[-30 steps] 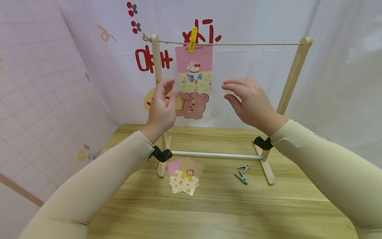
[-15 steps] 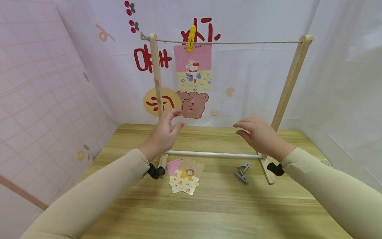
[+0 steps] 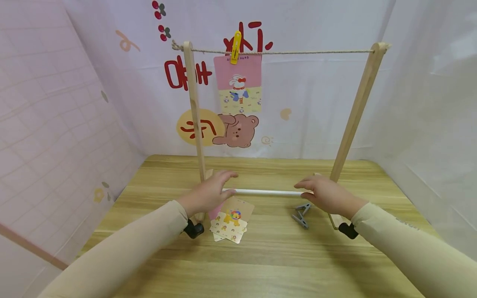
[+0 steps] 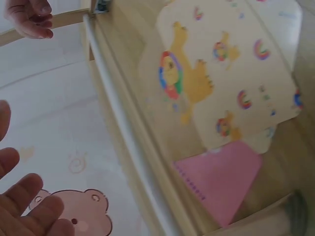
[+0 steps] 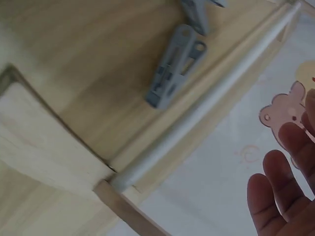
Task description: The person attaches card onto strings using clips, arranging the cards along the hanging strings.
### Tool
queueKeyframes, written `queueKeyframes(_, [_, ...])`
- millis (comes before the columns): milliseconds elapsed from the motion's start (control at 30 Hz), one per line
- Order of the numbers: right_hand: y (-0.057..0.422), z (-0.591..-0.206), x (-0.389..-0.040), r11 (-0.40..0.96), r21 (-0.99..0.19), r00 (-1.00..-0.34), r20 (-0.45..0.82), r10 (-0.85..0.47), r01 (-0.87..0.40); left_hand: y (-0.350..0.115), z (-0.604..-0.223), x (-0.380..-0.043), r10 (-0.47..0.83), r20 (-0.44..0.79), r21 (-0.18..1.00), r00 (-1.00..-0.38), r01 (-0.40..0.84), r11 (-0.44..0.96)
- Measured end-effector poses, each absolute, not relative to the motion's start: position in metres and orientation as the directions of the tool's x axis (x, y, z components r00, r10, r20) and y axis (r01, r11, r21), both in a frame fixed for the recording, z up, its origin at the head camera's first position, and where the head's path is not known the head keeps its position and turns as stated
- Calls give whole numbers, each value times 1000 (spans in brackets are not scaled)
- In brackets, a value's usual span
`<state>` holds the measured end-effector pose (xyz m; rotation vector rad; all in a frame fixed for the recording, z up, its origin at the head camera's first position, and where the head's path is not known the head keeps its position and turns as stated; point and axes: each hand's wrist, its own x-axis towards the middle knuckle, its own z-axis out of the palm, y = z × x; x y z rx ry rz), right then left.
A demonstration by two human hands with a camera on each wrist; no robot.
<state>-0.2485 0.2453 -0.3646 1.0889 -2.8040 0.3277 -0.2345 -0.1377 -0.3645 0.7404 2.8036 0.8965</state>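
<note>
My left hand hovers above the cards on the table, fingers loosely extended and holding nothing. Under it lie several overlapping cards, the top one a beige lion card with a pink card showing beneath. On the other side, my right hand is also empty, its fingers relaxed, just right of two grey clothespins. One grey clothespin shows large in the right wrist view. A pink and yellow rabbit card hangs from the string, clipped by a yellow clothespin.
A wooden frame has a left post, a right post and a string tied between their tops. A white rod joins them low down. A printed cloth hangs behind the wooden table.
Both hands have come down from beside the hanging card to low over the table. The cards and clothespins stay where they were; the head view shifted slightly.
</note>
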Motion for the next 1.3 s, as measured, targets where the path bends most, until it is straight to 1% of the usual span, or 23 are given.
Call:
queueKeyframes(167, [250,-380,-249,705,-143,-720,145,-679,-694,-136,-379,-230,519,-81,535,-851,402,743])
queueKeyframes(267, [252,-385,-249,694,-139,-708,128,-695,-707,-135,-388,-229,540,-106,472,-835,436,766])
queueKeyframes(433, [255,-393,-249,695,-139,-708,84,-701,-705,-133,-398,-229,550,-154,438,-821,443,782])
queueKeyframes(667, [257,-402,-249,704,-71,-707,92,-701,-707,-132,-405,-228,572,-151,393,-806,482,783])
queueKeyframes(967, [257,-404,-248,692,-60,-695,93,-713,-719,-132,-411,-227,569,-155,394,-808,477,785])
queueKeyframes(1100, [258,-404,-248,684,-66,-687,92,-721,-726,-132,-415,-226,568,-167,377,-806,480,792])
queueKeyframes(1300, [259,-408,-248,648,-62,-650,121,-750,-759,-132,-418,-226,570,-183,347,-801,489,800])
